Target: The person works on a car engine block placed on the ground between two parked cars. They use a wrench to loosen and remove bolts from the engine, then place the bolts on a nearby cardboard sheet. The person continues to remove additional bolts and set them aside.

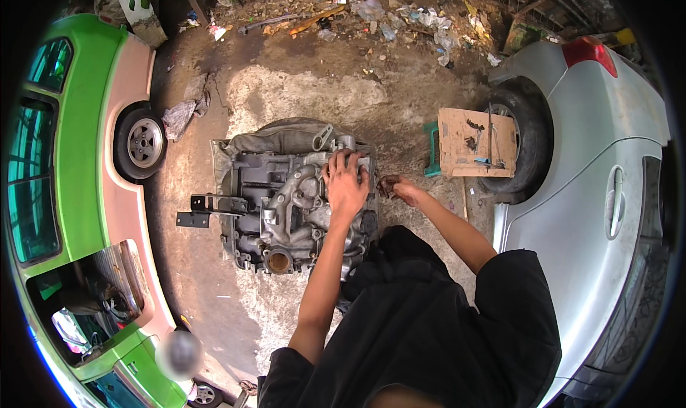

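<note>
Outdoors, on a patch of stained concrete ground [307,90], a person in black clothing [429,329] bends over a grey cast-metal engine block [246,179] with a branching pipe-like casting [289,201] across its upper face. The engine lies directly before the person, on a crumpled grey-brown cloth [223,158] that shows along its far and left edges.

The left hand [346,183] lies palm down on the engine's right-hand part, its fingers spread and slightly bent, pressing on the metal with nothing visibly gripped. The right hand [404,191] is just beside the engine's right edge, its fingers curled inward; whether they hold anything cannot be told.

A black metal bracket with holes [221,205] juts from the engine's left side. To the right, a brown cardboard sheet [457,151] on a green plastic stool [431,151] carries small dark metal parts [474,126] and a teal-handled tool [489,163].

A silver car [579,158] stands at right, a green-and-pink van [128,65] at left; litter [432,18] is strewn beyond.
</note>
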Demonstrator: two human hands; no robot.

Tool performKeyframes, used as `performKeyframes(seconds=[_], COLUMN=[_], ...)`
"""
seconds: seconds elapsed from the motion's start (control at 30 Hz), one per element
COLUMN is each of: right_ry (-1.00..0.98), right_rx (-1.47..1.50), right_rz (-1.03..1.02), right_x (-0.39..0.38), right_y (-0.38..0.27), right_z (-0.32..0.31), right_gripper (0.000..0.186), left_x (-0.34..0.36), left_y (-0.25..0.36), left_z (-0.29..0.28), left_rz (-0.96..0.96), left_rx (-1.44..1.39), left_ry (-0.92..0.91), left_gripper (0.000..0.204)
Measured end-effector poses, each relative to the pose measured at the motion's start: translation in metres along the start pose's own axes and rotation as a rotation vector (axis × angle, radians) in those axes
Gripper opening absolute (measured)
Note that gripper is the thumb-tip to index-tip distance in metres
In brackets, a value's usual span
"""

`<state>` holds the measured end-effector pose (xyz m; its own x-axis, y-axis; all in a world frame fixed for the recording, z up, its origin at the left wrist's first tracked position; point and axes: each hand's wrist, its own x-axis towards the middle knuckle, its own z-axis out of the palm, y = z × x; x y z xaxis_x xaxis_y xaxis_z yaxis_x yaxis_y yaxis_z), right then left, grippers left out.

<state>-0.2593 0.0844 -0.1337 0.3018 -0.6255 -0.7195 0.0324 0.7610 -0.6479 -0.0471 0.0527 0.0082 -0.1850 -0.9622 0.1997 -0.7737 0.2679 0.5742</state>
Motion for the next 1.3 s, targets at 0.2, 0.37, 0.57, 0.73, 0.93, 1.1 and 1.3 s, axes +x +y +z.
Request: performKeyframes(seconds=[0.2, 0.37, 0.57, 0.73, 0.93, 1.1, 1.3], right_ry=[0.005, -0.06, 0.161, 0.479, 0.459, 0.298, 0.154], right_rx=[0.51, 0.559, 0.014, -0.891, -1.462, -1.343, -0.931], right_rz=[-0.006, 0.051, -0.11, -0.296, -0.649, -0.618, -0.593], right_x=[-0.019, -0.038, -0.046, -0.053, -0.062, -0.061, -0.061], right_y=[0.028, 0.022, -0.015, -0.066, -0.117, -0.149, -0.165], right_z=[0.059, 0.037, -0.005, -0.011, -0.009, -0.012, -0.013], right_gripper=[0.027, 0.022, 0.022, 0.028, 0.033, 0.028, 0.017], left_x=[-0.001, 0.0, -0.001, 0.0, -0.001, -0.001, -0.001], left_y=[0.0, -0.001, -0.001, -0.001, -0.003, -0.004, -0.003], left_z=[-0.001, -0.003, -0.002, -0.002, 0.001, 0.002, 0.001], left_rz=[0.007, 0.032, 0.033, 0.026, 0.023, 0.034, 0.031], left_rx=[0.009, -0.009, -0.015, -0.024, -0.017, 0.005, -0.007], left_ry=[-0.031, -0.02, -0.007, -0.011, -0.001, 0.022, 0.025], left_gripper=[0.038, 0.037, 0.035, 0.035, 0.035, 0.034, 0.035])
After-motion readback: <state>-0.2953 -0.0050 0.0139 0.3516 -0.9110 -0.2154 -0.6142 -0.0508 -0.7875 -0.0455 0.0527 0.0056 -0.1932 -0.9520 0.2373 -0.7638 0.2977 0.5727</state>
